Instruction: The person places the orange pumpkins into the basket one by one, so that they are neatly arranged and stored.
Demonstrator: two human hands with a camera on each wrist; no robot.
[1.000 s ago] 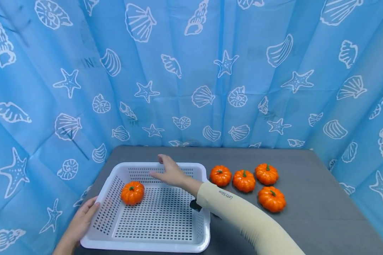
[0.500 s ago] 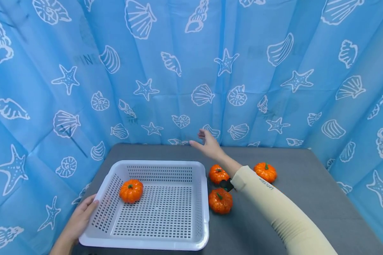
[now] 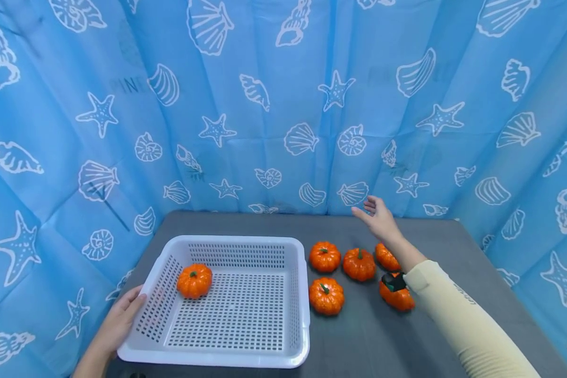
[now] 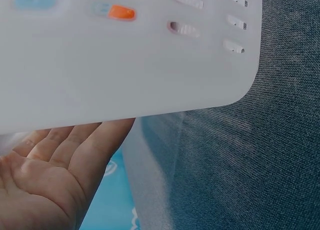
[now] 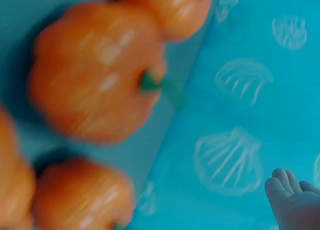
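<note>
My left hand (image 3: 120,317) grips the left side of a white plastic basket (image 3: 217,359), its thumb near the rim. In the left wrist view the fingers (image 4: 95,145) reach behind the basket's edge, their tips hidden. Inside the basket, toward the left, lies a small orange pumpkin (image 3: 195,281) with a green stem. Holding nothing, my right hand (image 3: 380,220) is in the air at the far right, fingers loosely bent. Below its wrist are two pumpkins, one rear (image 3: 386,258) and one front (image 3: 396,298), partly covered by the arm and a black wrist device.
More pumpkins, a rear one (image 3: 324,256), a middle one (image 3: 359,265) and a front one (image 3: 326,296), sit right of the basket on the grey table (image 3: 349,346). A blue shell-print curtain (image 3: 274,105) hangs behind the table and at both sides.
My right hand has moved from above the basket to the right, over the pumpkins, uncovering those beside the basket. The left hand stays on the basket; the pumpkin inside keeps its place.
</note>
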